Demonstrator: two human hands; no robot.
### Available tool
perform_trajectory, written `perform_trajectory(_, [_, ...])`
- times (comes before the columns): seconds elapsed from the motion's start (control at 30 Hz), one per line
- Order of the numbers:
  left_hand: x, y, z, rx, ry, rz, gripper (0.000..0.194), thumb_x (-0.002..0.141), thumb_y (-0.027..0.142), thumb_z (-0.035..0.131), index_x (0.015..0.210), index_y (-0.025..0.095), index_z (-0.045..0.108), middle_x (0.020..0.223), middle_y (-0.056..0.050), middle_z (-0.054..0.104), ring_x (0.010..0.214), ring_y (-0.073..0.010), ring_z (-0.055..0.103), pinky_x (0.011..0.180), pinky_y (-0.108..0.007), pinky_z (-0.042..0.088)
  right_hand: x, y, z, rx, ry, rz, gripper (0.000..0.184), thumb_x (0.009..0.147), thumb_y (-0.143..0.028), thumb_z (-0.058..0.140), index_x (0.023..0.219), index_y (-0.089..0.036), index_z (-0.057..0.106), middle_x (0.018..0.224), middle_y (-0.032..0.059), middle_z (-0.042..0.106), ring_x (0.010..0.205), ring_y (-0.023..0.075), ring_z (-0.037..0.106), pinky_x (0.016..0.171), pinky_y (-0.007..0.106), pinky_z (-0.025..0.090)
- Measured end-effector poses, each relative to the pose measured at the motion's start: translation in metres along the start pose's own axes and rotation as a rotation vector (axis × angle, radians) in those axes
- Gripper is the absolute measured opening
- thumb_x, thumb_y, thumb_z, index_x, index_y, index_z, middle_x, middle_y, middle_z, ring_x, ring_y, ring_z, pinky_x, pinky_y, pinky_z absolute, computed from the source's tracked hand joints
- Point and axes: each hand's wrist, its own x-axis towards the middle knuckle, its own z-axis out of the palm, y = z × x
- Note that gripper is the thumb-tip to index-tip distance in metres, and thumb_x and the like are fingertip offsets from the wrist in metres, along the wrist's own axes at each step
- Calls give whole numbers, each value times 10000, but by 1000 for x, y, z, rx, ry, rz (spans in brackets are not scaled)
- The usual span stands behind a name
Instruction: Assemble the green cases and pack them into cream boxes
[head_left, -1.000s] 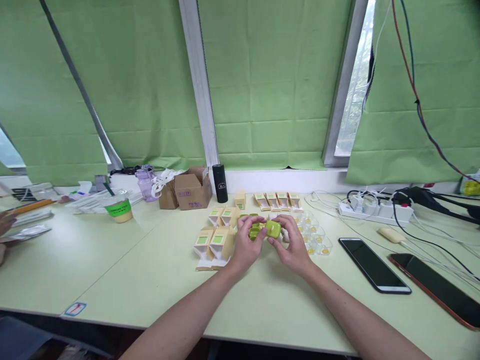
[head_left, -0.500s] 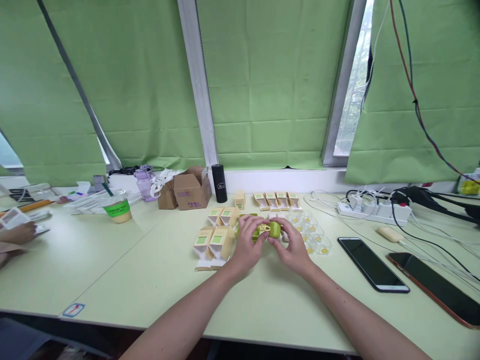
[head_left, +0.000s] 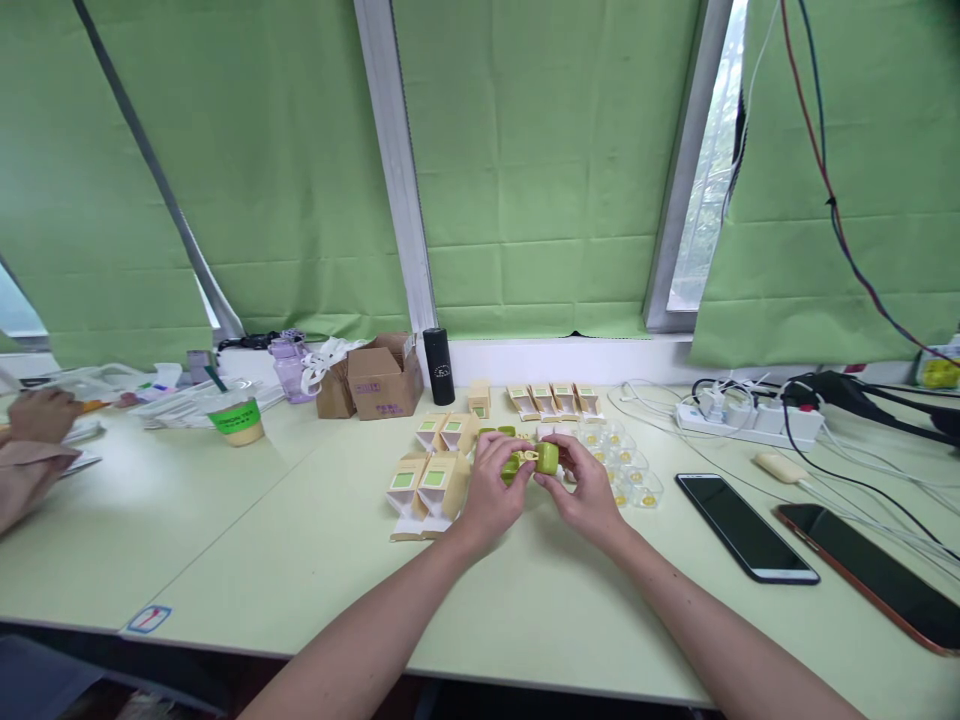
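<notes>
A small glossy green rounded container [head_left: 547, 459], with a cream loop-shaped piece [head_left: 529, 456] at its left side, is held between my two hands above the table. My left hand [head_left: 495, 475] pinches the left end, where more green shows beside the fingers. My right hand [head_left: 583, 492] is closed round the right end by thumb and fingers. Whether the green parts are joined cannot be made out. Just behind my left hand lie more green pieces [head_left: 507, 430], partly covered. Clear plastic cups with yellow centres [head_left: 622, 460] stand right of my right hand.
Open cream boxes with green labels [head_left: 431, 482] stand left of my hands, and a row of similar boxes [head_left: 555, 402] lies behind. Two phones [head_left: 746, 528], a power strip [head_left: 750, 425] and cables are at right. A drink cup [head_left: 236, 418] and a co-worker's hand [head_left: 45, 415] are at left.
The green container has shifted very slightly left and tilted in my fingers. At far left, the co-worker's hand has moved up and the white piece it held is out of sight.
</notes>
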Motion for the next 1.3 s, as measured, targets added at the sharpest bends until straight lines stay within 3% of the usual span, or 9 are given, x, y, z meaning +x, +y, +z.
perform_trajectory(0.27, [0, 1, -1, 6, 24, 18, 61, 963, 241, 653, 947, 217, 707, 923, -67, 689, 995, -250, 580, 866, -391, 520, -2, 0, -1, -3, -42, -40, 433, 878, -221, 686, 1298, -266, 591, 1183, 81, 691, 1006, 247, 711, 877, 399, 622])
perform_trajectory(0.53, [-1, 0, 1, -113, 9, -51, 63, 945, 216, 664, 920, 201, 720, 925, -61, 632, 932, -214, 609, 764, -314, 516, -4, 4, -1, 10, -61, -45, 424, 889, -223, 683, 1303, -269, 599, 1185, 86, 681, 990, 242, 696, 862, 397, 623])
perform_trajectory(1.3, [-2, -5, 5, -203, -10, -132, 64, 896, 163, 681, 879, 186, 738, 913, -42, 612, 794, -151, 615, 751, -289, 520, -6, 8, -3, 1, -90, -49, 421, 895, -246, 704, 1305, -270, 609, 1170, 84, 684, 990, 242, 690, 844, 387, 620])
